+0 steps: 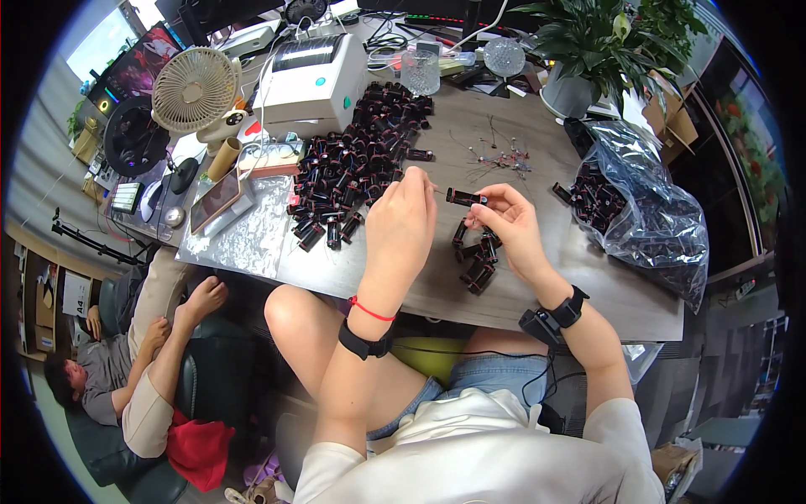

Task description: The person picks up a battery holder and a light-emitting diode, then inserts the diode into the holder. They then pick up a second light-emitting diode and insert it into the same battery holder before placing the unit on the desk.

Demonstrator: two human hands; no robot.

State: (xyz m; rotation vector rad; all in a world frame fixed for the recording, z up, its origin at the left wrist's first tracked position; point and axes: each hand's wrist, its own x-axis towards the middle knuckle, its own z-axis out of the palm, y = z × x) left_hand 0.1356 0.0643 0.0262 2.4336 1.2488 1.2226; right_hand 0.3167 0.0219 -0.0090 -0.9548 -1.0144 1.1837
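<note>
My right hand (514, 227) pinches a small black cylinder (464, 198) with red-orange rings, held level above the table. Just left of its end, my left hand (401, 220) is closed with its fingertips together; a thin strand seems to show there, but what they grip is too small to make out. Under my right hand lies a small group of the same black cylinders (478, 275). A large heap of black cylinders (357, 147) spreads beyond my left hand. Farther off, small parts with thin wires (504, 157) lie scattered on the table.
On the right, a clear plastic bag (646, 214) holds more cylinders. A potted plant (569, 88) stands behind it. At the back left are a white label printer (306, 84), a fan (196, 88) and a phone (216, 202). Another person (117, 386) reclines at the left.
</note>
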